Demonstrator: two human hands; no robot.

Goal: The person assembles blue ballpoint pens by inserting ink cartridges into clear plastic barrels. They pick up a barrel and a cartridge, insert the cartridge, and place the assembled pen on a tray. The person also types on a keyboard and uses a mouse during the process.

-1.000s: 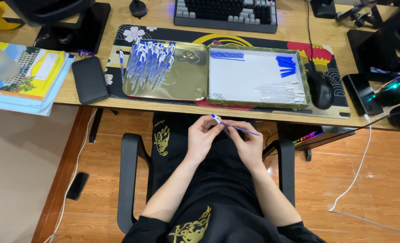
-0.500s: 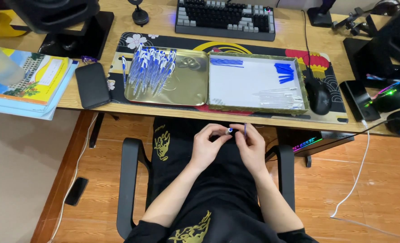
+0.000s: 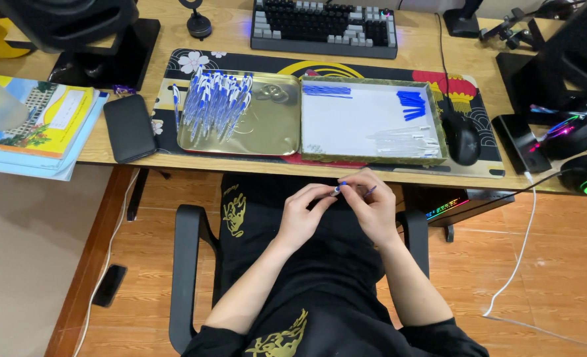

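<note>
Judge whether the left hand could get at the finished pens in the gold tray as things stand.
Probably yes. The left hand is over the lap, pinching a pen with the right hand. The gold tray lies open near the desk edge, the pens uncovered and nothing between. It would have to let go first.

top: person's wearing a black tee, short sleeves ending just above the elbows, forearms showing bare
print: a gold emblem is sitting on the chest at the bottom edge, partly cut off
legs: black pants or shorts, can't really tell which, with a gold crest showing on one thigh
left hand (image 3: 305, 213): bare, not wearing gloves or rings as far as I can see
right hand (image 3: 373, 205): same deal, bare, wrist bare too
</note>
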